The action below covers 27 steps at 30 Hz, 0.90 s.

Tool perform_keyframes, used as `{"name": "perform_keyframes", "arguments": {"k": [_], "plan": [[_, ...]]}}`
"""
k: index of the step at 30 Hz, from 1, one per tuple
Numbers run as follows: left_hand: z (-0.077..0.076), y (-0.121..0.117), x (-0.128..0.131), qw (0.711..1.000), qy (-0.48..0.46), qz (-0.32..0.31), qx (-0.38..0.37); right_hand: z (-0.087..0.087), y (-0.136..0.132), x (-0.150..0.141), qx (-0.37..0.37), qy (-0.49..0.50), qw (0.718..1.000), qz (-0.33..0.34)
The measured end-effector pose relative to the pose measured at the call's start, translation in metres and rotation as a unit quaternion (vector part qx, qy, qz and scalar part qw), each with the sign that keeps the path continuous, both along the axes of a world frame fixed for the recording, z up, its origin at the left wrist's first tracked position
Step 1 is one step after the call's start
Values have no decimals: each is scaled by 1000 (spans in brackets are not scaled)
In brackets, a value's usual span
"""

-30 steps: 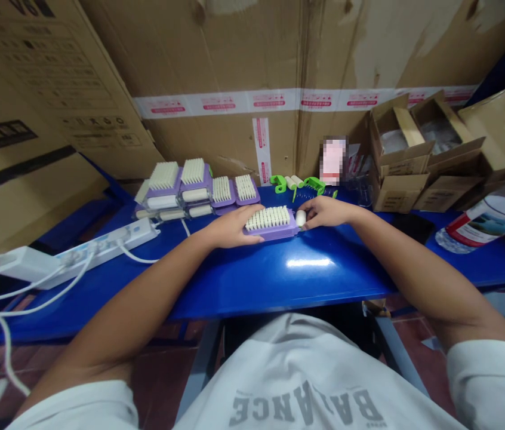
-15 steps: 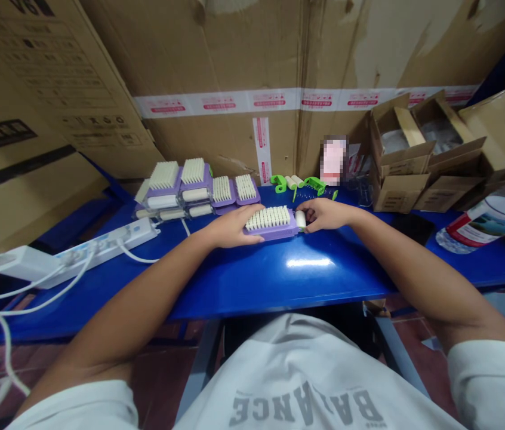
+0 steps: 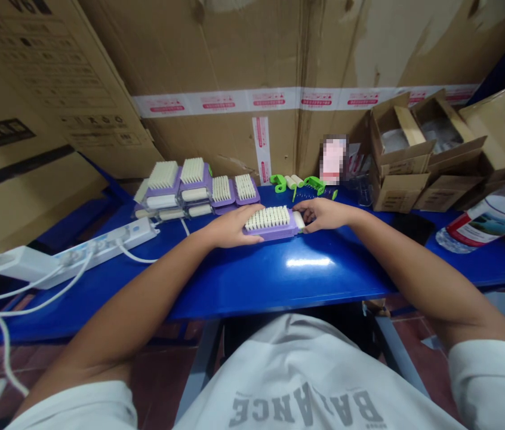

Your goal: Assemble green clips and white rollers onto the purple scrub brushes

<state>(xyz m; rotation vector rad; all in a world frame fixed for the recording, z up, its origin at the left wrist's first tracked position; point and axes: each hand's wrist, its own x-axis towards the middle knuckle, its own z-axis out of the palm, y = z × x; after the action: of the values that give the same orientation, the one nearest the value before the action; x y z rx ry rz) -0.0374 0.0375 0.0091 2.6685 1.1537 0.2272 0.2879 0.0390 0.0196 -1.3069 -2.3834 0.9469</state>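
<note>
The forearms reach in from both sides and meet over the blue surface [image 3: 324, 283]. The left hand [image 3: 234, 226] lies palm down, its fingers over the left end of a purple-backed scrubbing brush [image 3: 270, 230], whose white bristles face up. The right hand [image 3: 324, 215] closes narrowly on the brush's other end, with its fingertips [image 3: 307, 208] beside a white oblong piece [image 3: 298, 219]. The brush sits held between the two hands, resting on the surface. The white piece now lies flush against the brush's right end, where a small gap showed earlier.

Behind the left hand stand stacked purple brushes [image 3: 194, 188] in clear trays. Green plastic clips [image 3: 279, 182] lie behind the right hand. Further right, open cardboard cartons [image 3: 398, 140] hold something clear and wrapped, too indistinct to tell.
</note>
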Motion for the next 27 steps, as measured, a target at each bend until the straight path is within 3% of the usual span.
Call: {"name": "perform_keyframes", "arguments": {"k": [17, 27], "plan": [[-1, 1, -1, 1000, 9, -3, 10, 4, 0, 1, 27, -46, 999, 7], [0, 1, 1, 1000, 3, 0, 1, 12, -3, 0, 18, -73, 996, -38]]}}
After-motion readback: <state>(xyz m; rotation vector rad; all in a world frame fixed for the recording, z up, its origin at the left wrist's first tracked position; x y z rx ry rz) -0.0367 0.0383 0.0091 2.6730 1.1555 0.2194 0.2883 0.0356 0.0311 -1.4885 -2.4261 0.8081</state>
